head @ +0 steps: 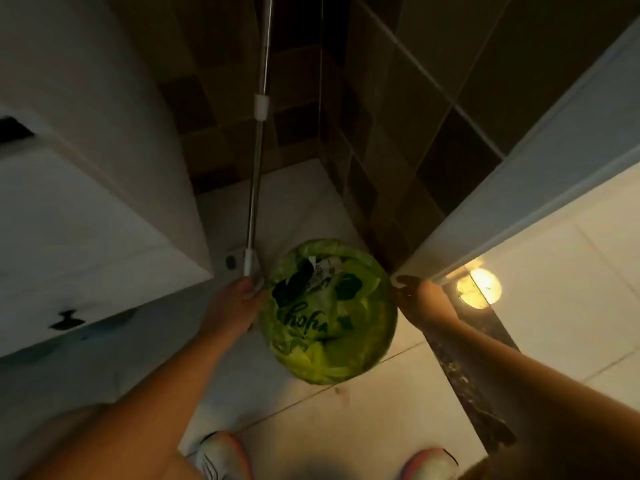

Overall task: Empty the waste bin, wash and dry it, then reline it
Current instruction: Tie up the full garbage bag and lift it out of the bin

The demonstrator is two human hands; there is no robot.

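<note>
A round waste bin (381, 344) lined with a green plastic bag (325, 355) stands on the tiled floor in a dim corner. Paper scraps and dark rubbish lie inside the bag. My left hand (233, 303) is at the bin's left rim, fingers curled against the bag's edge. My right hand (414, 296) is at the right rim, fingers bent down onto it. Both hands seem to grip the bin's sides, though the fingertips are partly hidden behind the rim.
A mop handle (258, 161) leans in the corner just behind the bin, its base by my left hand. A white cabinet (86, 220) stands on the left, a white door (519, 181) on the right. Dark tiled walls (398, 116) close the corner. My shoes (221, 455) are below.
</note>
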